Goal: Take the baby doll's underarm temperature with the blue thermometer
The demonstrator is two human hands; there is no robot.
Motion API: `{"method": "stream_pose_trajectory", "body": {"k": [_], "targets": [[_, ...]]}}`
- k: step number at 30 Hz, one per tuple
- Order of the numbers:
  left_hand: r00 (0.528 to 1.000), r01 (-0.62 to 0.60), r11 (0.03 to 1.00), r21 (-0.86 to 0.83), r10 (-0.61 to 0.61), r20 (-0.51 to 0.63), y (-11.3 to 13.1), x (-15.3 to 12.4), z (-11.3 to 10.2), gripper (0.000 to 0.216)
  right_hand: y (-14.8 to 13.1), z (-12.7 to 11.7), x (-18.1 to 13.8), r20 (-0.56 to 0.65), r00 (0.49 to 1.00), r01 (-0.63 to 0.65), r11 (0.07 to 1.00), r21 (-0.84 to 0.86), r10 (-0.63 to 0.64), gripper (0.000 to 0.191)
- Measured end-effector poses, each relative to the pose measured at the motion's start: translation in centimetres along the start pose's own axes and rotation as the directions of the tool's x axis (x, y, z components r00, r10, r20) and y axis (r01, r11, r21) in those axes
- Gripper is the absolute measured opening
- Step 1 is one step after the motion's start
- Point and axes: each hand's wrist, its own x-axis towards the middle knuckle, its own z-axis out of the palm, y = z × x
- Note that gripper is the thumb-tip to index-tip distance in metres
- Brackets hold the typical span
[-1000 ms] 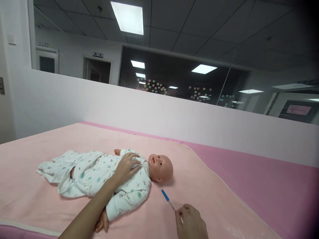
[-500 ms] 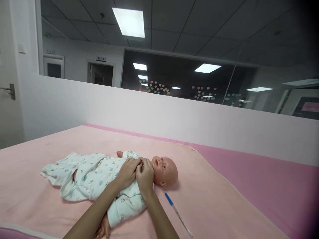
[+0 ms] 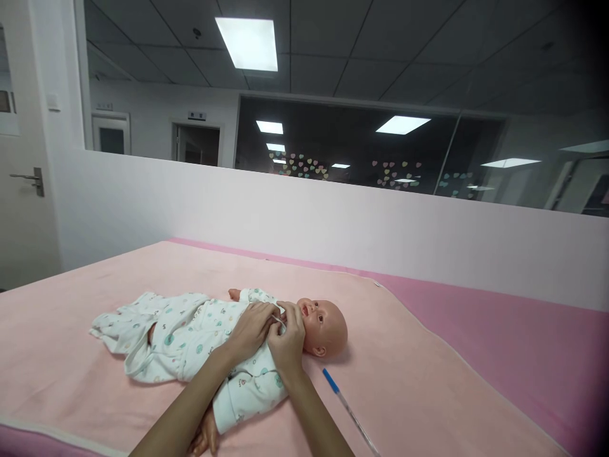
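A baby doll [image 3: 328,327] in a white patterned romper [image 3: 190,333] lies on its back on a pale pink blanket [image 3: 404,374], head to the right. My left hand [image 3: 250,330] rests on the doll's chest, fingers curled at the collar. Touching it, my right hand [image 3: 288,339] pinches the romper's collar just below the doll's chin. A thin stick with a blue tip [image 3: 349,409] lies on the blanket to the right of my right forearm, with no hand on it.
The blanket covers a deeper pink mattress [image 3: 523,343] that runs to a low white partition wall [image 3: 333,222]. Behind it are dark glass panels with heart stickers. A door with a handle [image 3: 28,178] stands at the far left.
My right hand let go of the blue-tipped stick, which now lies on the blanket, and moved up to the doll's collar beside my left hand. The view shifted slightly left.
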Motion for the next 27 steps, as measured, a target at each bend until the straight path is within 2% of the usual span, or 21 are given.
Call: {"method": "stream_pose_trajectory", "body": {"k": [10,20,27], "targets": [[1.000,-0.008,1.000,0.006,0.008,-0.016,0.00,-0.19,-0.12,0.020,-0.12,0.01,-0.19,-0.020,1.000,-0.012,1.000,-0.003,0.012,0.044],[0.992,0.105,0.988,-0.115,-0.113,-0.060,-0.20,0.09,0.14,0.018,-0.13,0.12,-0.17,0.049,0.998,0.034,0.995,-0.097,-0.029,0.047],[0.992,0.108,0.975,-0.193,-0.118,-0.043,-0.08,0.06,-0.25,0.021,-0.08,0.21,-0.64,0.037,0.999,0.030,0.992,-0.125,-0.025,0.041]]}}
